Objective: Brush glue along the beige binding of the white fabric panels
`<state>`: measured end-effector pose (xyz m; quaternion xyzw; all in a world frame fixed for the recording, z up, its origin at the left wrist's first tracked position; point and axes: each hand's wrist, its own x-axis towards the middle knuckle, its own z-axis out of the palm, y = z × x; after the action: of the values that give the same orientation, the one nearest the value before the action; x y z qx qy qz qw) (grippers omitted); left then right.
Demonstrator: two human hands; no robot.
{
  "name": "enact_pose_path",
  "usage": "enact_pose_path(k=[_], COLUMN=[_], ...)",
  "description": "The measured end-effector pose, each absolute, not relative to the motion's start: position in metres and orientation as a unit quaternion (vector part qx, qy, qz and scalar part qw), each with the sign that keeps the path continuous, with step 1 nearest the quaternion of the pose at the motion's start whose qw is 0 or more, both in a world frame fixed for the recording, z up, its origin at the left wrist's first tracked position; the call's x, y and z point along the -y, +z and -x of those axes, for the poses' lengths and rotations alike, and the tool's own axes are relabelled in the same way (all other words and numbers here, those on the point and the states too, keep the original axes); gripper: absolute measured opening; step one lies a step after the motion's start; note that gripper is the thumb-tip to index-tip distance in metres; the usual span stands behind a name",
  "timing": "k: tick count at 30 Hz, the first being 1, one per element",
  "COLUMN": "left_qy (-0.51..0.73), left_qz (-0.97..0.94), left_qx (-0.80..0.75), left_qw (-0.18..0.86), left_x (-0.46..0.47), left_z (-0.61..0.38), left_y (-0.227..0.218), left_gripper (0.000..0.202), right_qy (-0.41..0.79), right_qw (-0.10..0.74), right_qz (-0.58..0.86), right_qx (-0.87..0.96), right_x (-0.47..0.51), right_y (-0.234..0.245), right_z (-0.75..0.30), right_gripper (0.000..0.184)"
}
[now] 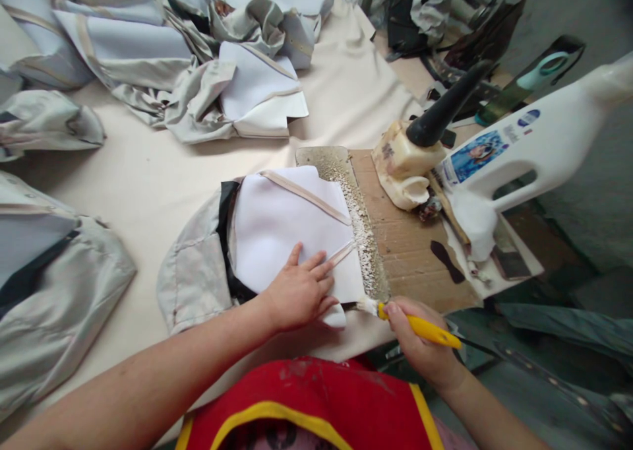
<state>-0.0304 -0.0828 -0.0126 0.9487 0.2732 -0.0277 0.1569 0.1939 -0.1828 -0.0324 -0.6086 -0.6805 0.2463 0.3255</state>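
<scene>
Beside the white panel (289, 229), right hand (420, 341) aims yellow brush (420, 329) leftward.

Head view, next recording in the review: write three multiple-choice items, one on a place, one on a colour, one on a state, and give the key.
1. Where does the left hand rest?
A) on the white panel
B) on the cardboard
C) on the red apron

2. What colour is the brush handle in the right hand?
A) green
B) yellow
C) black

3. How does the black handle stand in the cut-down plastic jug?
A) upright
B) tilted
C) flat

1: A, the palm lies on the panel.
2: B, yellow shows beside the fingers.
3: B, it leans sideways out of the jug.
</scene>
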Motion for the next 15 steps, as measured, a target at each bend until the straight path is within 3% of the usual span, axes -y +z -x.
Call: enact_pose_path(k=[4,10,15], left_qy=[0.026,0.003,0.016], left_qz=[-0.964,-0.949,-0.941], left_qx=[-0.253,-0.315,-0.337], left_qw=[0.071,-0.025,0.020], left_x=[0.100,0.104,0.069], left_z=[0.071,0.103,0.096], left_y=[-0.015,-0.017,0.044], left_gripper=[0.055,0.034,0.016], right_qy=[0.247,0.198,0.189], right_qw=[0.336,0.402,0.472], right_qz=[0.577,0.668,0.704], right_qx=[0.702,0.594,0.496], right_x=[0.187,0.176,0.167], right_y=[-0.035,-0.029,-0.020], right_z=[-0.200,-0.228,-0.247], right_gripper=[0.027,0.024,0.027])
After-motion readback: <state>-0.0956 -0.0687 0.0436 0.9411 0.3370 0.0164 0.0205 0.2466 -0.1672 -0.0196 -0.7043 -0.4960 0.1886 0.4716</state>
